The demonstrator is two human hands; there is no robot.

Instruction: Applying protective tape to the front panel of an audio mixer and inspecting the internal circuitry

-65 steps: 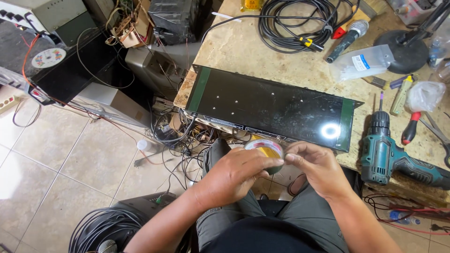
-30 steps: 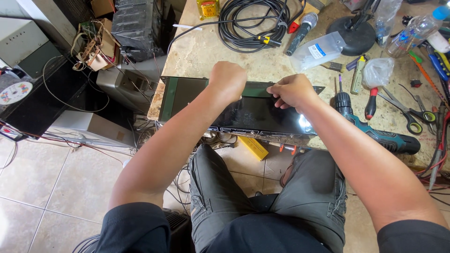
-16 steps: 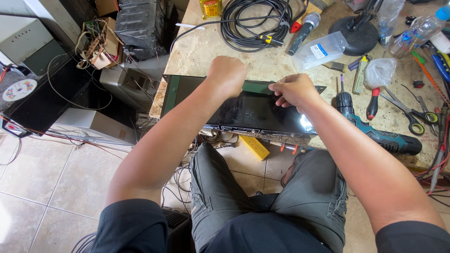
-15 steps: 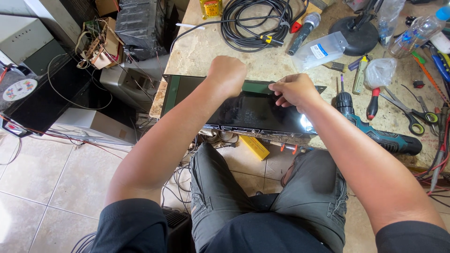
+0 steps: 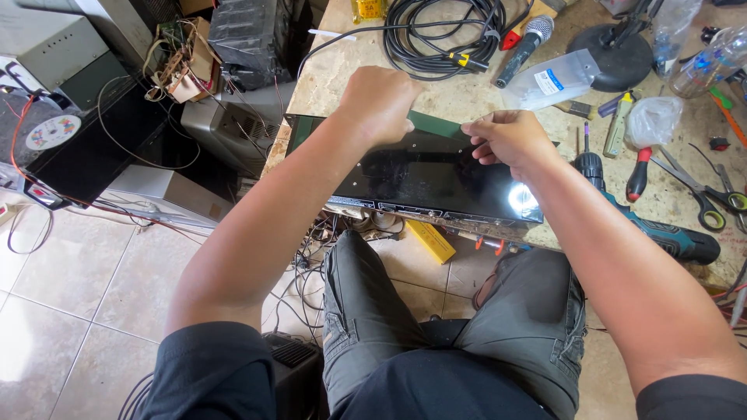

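A flat black panel with a green rim lies on the worktable's near edge, above my knees. My left hand is curled into a fist over the panel's far edge, hiding whatever is under the fingers. A little to the right, my right hand pinches that same far edge where the green rim ends. A bright lamp reflection shows on the panel's right part.
A teal cordless drill, a red-handled screwdriver and scissors lie right of the panel. Coiled black cable, a microphone and a plastic bottle sit behind. Electronics boxes and wires crowd the tiled floor at left.
Two seconds ago both hands held a tape roll near my lap; they have since reached up to the panel's far edge. Over the last second they have barely moved.
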